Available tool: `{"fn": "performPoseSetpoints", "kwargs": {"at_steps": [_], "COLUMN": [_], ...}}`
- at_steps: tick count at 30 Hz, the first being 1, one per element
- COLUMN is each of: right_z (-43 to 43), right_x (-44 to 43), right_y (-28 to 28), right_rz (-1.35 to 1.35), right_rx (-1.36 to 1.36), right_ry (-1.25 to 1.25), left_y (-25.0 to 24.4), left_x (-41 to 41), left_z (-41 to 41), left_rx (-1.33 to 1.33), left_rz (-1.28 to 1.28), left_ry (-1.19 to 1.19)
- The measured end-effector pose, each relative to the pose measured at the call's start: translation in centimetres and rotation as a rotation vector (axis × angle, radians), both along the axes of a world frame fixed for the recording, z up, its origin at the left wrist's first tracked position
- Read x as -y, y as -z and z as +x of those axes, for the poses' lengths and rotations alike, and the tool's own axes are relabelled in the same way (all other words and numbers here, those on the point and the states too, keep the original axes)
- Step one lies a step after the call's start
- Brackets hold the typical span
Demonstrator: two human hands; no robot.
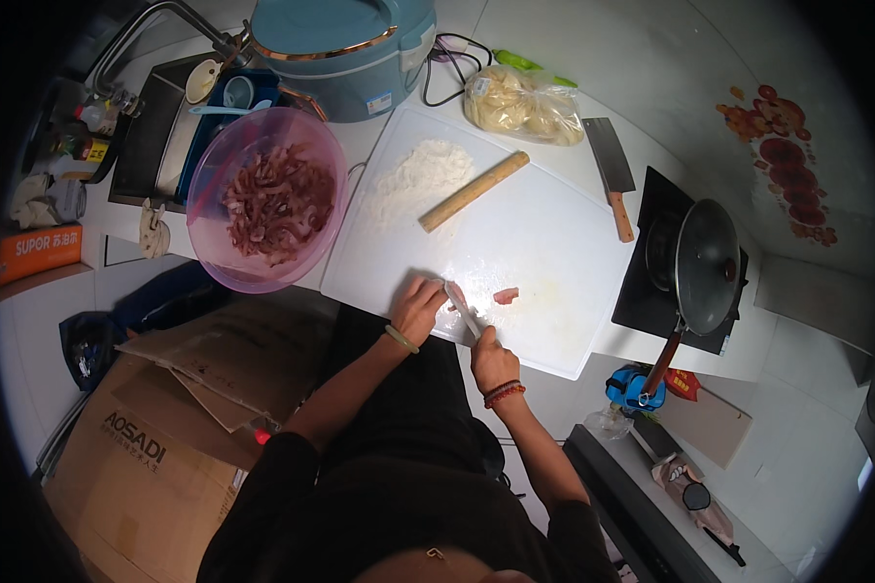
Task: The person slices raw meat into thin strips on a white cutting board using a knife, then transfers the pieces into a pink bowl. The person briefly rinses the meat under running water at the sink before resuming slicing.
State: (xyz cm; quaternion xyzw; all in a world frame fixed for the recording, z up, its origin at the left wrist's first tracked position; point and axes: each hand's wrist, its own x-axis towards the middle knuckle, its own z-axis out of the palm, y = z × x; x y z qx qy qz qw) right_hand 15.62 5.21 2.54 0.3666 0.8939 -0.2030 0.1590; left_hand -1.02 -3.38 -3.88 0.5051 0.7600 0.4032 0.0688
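My right hand (pixel 495 361) grips the handle of a knife (pixel 464 309), its blade angled up and left over the near edge of a white cutting board (pixel 554 284). Against the blade's left side, my left hand (pixel 417 306) touches a piece of raw meat (pixel 457 295), partly hidden by fingers and blade. A small raw meat piece (pixel 506 296) lies just right of the knife. Farther back on the board are a heap of flour (pixel 437 166) and a wooden rolling pin (pixel 474 192). Left of the board, a pink translucent bowl (pixel 211 251) holds many strips of raw meat (pixel 281 204).
A cleaver (pixel 609 160) lies beyond the board's right corner, beside a bag of dough-like pieces (pixel 521 106) and green peppers (pixel 532 65). At right, a lidded pan (pixel 706 266) sits on a black cooktop (pixel 645 291). A blue lidded appliance (pixel 343 65) stands behind the bowl, near the sink (pixel 142 167).
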Motion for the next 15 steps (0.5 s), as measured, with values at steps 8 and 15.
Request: {"fn": "performPoseSetpoints", "kwargs": {"at_steps": [8,15], "right_z": [-2.2,0.3], "right_x": [0.7,1.2], "right_y": [3.8,3.2], "right_rz": [-0.062,-0.101], "right_rx": [-0.119,-0.012], "right_ry": [0.103,0.127], "left_y": [-0.2,-0.2], "left_x": [-0.1,0.3], "left_z": [0.2,0.1], "left_rx": [0.008,-0.03], "left_rz": [0.022,0.016], "left_ry": [-0.026,-0.017]}}
